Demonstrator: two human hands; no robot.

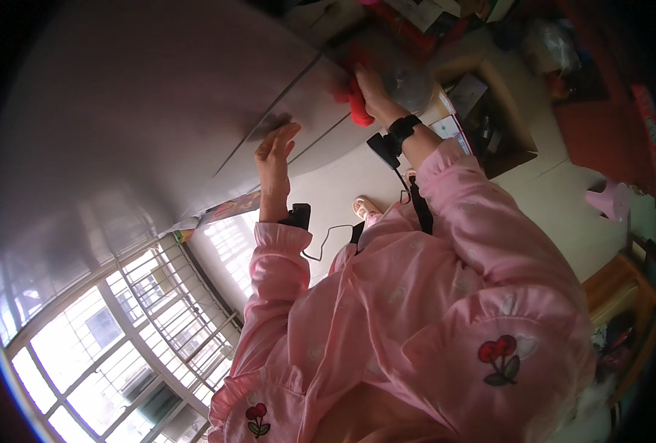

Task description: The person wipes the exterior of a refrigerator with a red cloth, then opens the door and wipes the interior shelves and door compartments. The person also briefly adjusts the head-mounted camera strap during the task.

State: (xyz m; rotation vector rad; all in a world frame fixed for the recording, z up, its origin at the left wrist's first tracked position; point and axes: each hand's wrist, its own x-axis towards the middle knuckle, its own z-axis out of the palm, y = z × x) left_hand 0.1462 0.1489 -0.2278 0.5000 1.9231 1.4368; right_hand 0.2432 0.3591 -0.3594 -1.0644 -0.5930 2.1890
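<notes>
A large glossy grey panel (139, 94), apparently a refrigerator front, fills the upper left and shows straight dark seams. Against its edge, my right hand (375, 91) grips a bunched red cloth (359, 104); the hand and cloth are partly blurred. My left hand (275, 152) is at the panel near one seam, fingers extended and nothing in it. A dark reflection shows beside its fingertips; whether they touch the surface I cannot tell. Both wrists wear black strapped devices with thin cables.
An open cardboard box (508, 149) holding items stands on the tiled floor (538, 205) at right. Farther right are a pink plastic stool (608, 200) and a wooden chair (618, 282). A barred window (112, 343) is at lower left. Assorted goods crowd the top right.
</notes>
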